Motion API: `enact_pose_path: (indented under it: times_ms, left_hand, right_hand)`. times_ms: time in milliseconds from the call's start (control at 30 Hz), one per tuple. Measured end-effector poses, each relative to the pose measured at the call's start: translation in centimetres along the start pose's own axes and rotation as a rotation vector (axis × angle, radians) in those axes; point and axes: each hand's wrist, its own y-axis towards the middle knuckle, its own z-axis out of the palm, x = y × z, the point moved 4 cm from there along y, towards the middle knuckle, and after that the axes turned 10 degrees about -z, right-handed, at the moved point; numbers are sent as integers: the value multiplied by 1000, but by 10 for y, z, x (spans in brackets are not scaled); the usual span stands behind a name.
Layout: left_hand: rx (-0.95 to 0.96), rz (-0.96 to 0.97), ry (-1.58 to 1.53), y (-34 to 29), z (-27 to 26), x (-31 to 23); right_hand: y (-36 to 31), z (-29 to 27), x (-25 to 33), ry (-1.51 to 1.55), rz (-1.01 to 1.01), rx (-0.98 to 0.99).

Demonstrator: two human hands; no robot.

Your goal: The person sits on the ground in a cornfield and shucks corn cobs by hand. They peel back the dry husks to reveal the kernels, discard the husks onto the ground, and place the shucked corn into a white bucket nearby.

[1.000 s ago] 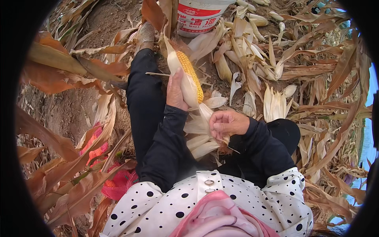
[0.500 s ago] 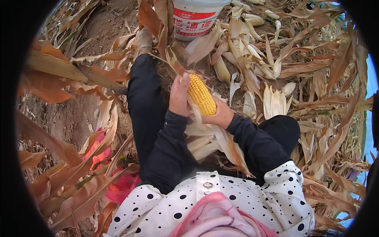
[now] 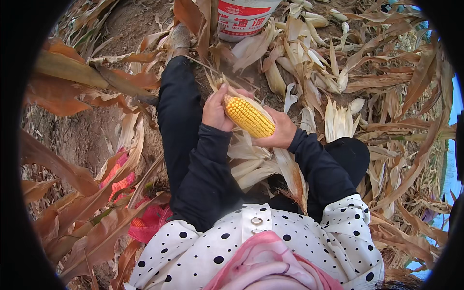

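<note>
A yellow ear of corn (image 3: 249, 117) lies tilted between my two hands, its kernels bare on the side facing up. Round its upper left end my left hand (image 3: 217, 110) is closed, with the thumb along the cob. My right hand (image 3: 281, 129) grips the lower right end, fingers partly hidden under the cob. Pale husk (image 3: 220, 83) still shows along the far side of the ear and past its upper end. Below the hands, loose husk leaves (image 3: 253, 169) hang and lie between my legs.
A white and red bucket (image 3: 244, 19) stands at the top. Stripped husks (image 3: 309, 58) are heaped to its right. Dry corn stalks (image 3: 72, 75) and leaves crowd the left side, near a pink mesh bag (image 3: 150, 223) of corn. Bare soil (image 3: 87, 137) shows at left.
The ear has turned to a flatter slant and shifted slightly right. My right hand has come up around its lower end, and a strip of husk now hangs lower beneath it.
</note>
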Motion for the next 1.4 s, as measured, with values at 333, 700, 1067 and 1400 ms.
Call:
enact_pose_path:
  times_ms: [333, 700, 1067, 1400]
  left_hand:
    - [56, -323, -207, 8, -38, 19]
    - [-405, -152, -354, 9, -36, 36]
    - [-518, 153, -448, 24, -56, 27]
    - [-257, -192, 317, 4, -25, 36]
  right_hand:
    - [-3, -4, 32, -166, -196, 21]
    - [1, -5, 24, -226, -315, -439]
    - [-25, -141, 18, 729, -76, -947]
    - [-20, -96, 57, -232, -426, -777]
